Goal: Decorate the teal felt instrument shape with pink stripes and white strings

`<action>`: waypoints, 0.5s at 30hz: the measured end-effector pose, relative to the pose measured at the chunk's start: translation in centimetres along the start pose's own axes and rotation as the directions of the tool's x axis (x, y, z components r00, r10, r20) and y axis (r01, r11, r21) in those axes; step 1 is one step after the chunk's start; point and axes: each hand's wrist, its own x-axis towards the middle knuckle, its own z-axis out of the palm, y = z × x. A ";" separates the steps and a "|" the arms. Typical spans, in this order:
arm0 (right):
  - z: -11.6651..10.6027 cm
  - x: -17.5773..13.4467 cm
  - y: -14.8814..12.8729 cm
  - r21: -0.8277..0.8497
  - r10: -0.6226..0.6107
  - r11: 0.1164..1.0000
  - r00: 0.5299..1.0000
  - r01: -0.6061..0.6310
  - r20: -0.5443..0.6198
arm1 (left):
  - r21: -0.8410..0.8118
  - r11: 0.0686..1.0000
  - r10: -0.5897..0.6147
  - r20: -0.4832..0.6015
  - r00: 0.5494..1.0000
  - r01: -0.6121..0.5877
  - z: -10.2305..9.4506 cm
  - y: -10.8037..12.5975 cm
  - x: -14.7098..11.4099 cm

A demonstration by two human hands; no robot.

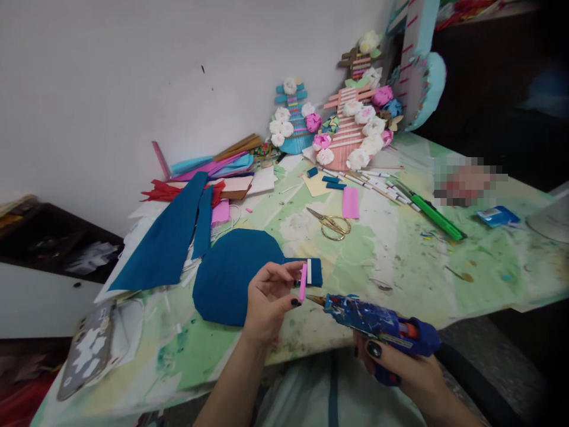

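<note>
Between the thumb and fingers of my left hand (271,299) is a small pink paper strip (303,282), held upright. My right hand (395,362) is wrapped round the handle of a blue glue gun (373,320), whose metal nozzle points left, close to the lower end of the strip. Below my left hand lies a dark blue guitar-shaped cutout (231,273) with a rounded body and a short neck. A white strip (309,271) sits across that neck, just right of the pink one.
Gold-handled scissors (334,226), a pink paper piece (351,203) and a green box cutter (438,216) lie beyond my hands. Flower-covered paper guitars (351,127) stand against the wall. Blue offcuts (164,243) spread at left, near a phone (86,350).
</note>
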 end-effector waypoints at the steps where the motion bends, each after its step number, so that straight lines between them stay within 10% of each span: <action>1: 0.1 0.0 0.0 -0.005 0.001 1.000 1.000 -0.001 -0.009 | -0.007 1.000 0.004 -0.001 1.000 -0.004 0.0 0.0 0.0; 15: 0.3 0.0 -0.1 -0.007 -0.054 0.999 0.998 0.054 -0.021 | -0.084 0.996 0.007 0.007 1.000 -0.006 0.4 0.4 -0.4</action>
